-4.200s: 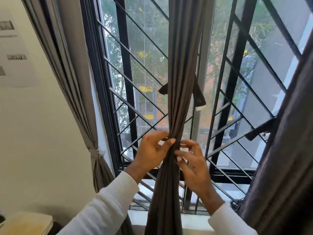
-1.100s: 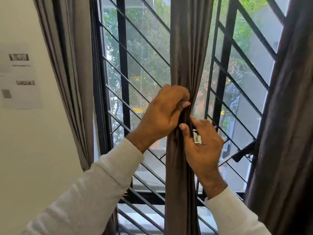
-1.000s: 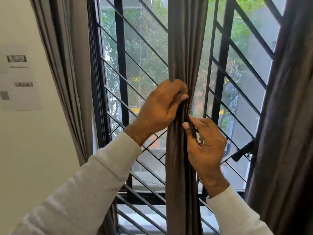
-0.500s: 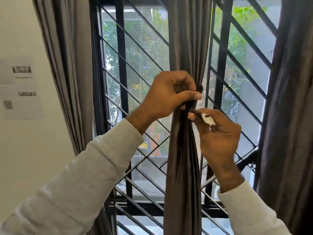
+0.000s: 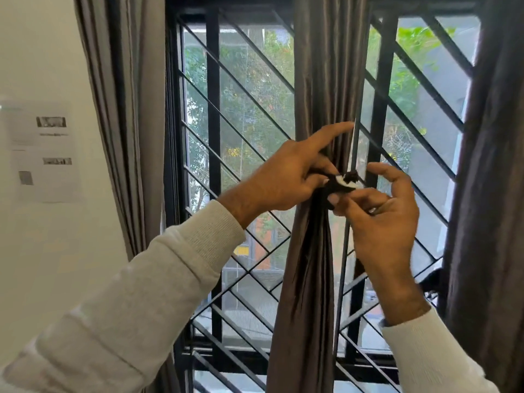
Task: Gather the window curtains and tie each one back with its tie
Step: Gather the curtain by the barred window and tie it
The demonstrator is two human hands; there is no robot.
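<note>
Dark-brown middle curtain: gathered into one narrow bunch in front of the window grille, pinched in at hand height and flaring slightly below.
Tie: a dark strap with a white patch on its end, lying against the front of the gathered curtain at the pinched point, between the two hands.
Left hand: comes in from the left and rests against the bunch; its index finger is stretched straight out across the fabric toward the upper right, while the thumb and the other fingers curl in and pinch the left end of the tie.
Right hand: just right of the bunch, palm turned toward the camera; thumb tip and curled fingertips close on the right end of the tie beside the white patch, and the index finger arches above it, not quite touching.
Fingers overall: both hands clamp the tie from opposite sides, almost meeting at the white patch.
Left curtain: grey, hanging along the window's left edge by the wall.
Right curtain: dark, hanging at the right edge, with a dark strap end showing beside it lower down.
Sheet of paper: stuck on the pale wall at left, its print too blurred to read.
</note>
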